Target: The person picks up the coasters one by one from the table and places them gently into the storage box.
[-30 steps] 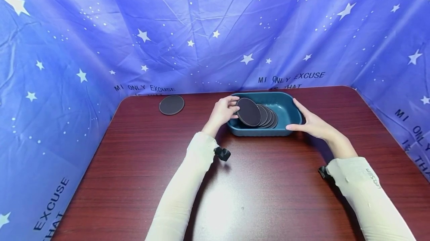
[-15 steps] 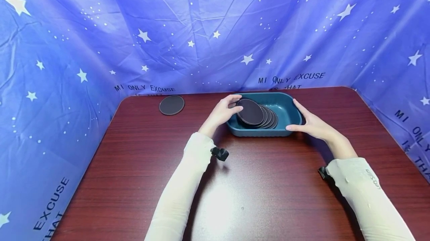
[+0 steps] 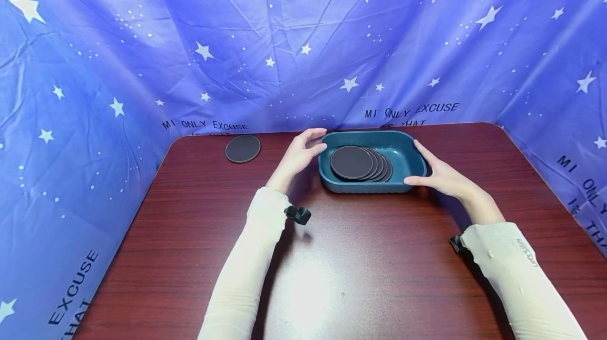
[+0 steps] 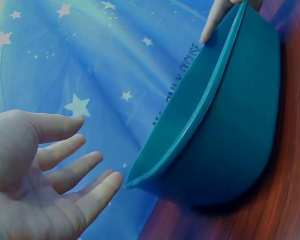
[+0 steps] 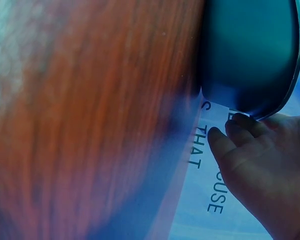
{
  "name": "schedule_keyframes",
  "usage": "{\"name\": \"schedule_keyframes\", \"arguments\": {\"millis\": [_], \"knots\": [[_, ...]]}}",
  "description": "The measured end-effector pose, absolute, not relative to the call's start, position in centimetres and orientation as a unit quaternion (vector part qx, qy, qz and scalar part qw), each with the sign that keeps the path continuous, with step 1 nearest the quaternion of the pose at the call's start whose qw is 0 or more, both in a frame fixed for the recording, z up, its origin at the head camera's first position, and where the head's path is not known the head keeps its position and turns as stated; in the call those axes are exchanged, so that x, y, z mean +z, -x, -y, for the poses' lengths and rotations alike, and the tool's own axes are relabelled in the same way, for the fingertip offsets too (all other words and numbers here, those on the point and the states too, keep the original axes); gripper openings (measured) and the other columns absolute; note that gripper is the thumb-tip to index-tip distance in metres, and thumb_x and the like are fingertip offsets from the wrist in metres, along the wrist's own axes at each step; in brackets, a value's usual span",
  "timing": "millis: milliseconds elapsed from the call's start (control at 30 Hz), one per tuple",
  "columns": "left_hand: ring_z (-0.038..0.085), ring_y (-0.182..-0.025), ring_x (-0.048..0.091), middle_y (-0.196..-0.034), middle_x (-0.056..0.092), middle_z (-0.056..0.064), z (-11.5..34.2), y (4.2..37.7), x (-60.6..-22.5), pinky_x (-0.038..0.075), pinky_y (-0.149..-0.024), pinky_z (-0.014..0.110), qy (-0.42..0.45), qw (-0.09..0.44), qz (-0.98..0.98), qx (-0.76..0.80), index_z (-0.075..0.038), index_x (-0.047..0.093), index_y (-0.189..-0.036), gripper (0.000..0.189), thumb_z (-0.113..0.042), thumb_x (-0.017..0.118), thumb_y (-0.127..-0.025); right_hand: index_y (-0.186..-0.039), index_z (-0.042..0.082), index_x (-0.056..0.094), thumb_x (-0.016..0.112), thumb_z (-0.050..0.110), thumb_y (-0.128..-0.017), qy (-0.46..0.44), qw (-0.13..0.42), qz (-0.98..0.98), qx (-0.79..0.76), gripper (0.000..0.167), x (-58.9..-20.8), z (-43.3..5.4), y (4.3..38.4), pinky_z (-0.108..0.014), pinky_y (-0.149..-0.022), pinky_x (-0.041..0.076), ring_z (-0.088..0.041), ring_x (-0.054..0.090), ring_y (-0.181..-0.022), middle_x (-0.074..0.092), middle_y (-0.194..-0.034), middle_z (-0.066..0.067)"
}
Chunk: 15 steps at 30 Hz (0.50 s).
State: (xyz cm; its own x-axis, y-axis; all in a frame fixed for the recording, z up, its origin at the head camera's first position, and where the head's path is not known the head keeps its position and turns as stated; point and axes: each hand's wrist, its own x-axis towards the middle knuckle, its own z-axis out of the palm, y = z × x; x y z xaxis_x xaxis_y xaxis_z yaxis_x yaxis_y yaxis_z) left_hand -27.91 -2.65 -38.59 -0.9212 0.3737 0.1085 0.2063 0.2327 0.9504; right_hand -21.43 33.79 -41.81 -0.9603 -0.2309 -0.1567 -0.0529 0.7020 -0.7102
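Note:
A teal oval plastic bin (image 3: 367, 187) stands near the back of the table. Several round dark coasters (image 3: 352, 163) with stitched edges lie fanned in its left half, overlapping one another. My left hand (image 3: 295, 156) is just outside the bin's left end; the left wrist view shows its fingers spread and relaxed, palm bare. At the opposite end my right hand (image 3: 443, 175) holds the bin, thumb over the near rim and a finger at the far side. In the right wrist view, the other fingers (image 5: 225, 140) bend beside the end wall.
One more coaster (image 3: 243, 149) lies by itself at the table's back left. The wood-grain table (image 3: 189, 255) meets a blue star-printed curtain (image 3: 265, 23) at the back and sides. Black wrist cameras (image 3: 299, 215) hang from both sleeves.
My left hand has let go of the top coaster, which dropped flat onto the others in the bin, and has drawn back left past the rim. My right hand has stayed put.

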Motion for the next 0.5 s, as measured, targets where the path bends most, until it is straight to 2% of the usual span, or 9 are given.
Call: {"name": "schedule_keyframes", "arguments": {"millis": [500], "knots": [[0.037,-0.134,0.053,-0.145,0.052,0.026,7.1,29.0,-38.3,0.045,-0.114,0.042,-0.156,0.031,-0.773,0.614,0.006,0.050,-0.139,0.046,0.001,0.061,-0.095,-0.160,0.026,-0.009,0.074,0.039,-0.088,0.075,0.118,-0.914,-0.380,0.110,-41.7,-33.7,21.4,-0.076,-0.114,0.015,-0.047,0.005,-0.153,-0.005,-0.169,-0.013]]}}
